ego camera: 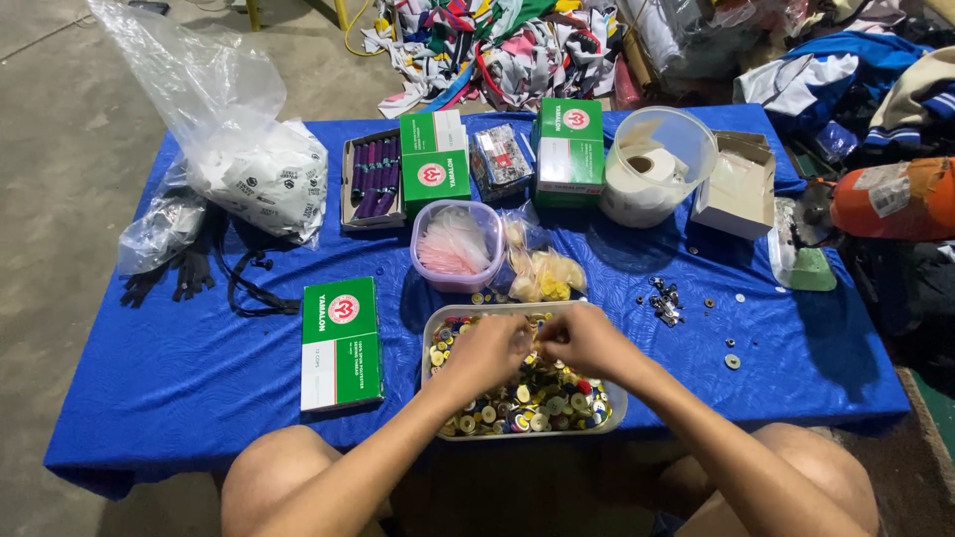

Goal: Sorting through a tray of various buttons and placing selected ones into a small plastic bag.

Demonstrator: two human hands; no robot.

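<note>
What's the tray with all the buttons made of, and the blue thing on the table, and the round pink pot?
The tray looks like pale, slightly see-through plastic with smooth rounded corners. The blue cover seems to be thin woven fabric with a slight sheen; it creases and drapes over the table edge. The round pot looks like clear, pink-tinted plastic, since the pink and white bits inside show through. Both hands hover over the tray.

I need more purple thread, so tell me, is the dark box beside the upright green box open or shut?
Open. The dark box has no lid on it, and rows of purple spools show inside, lying side by side.
</note>
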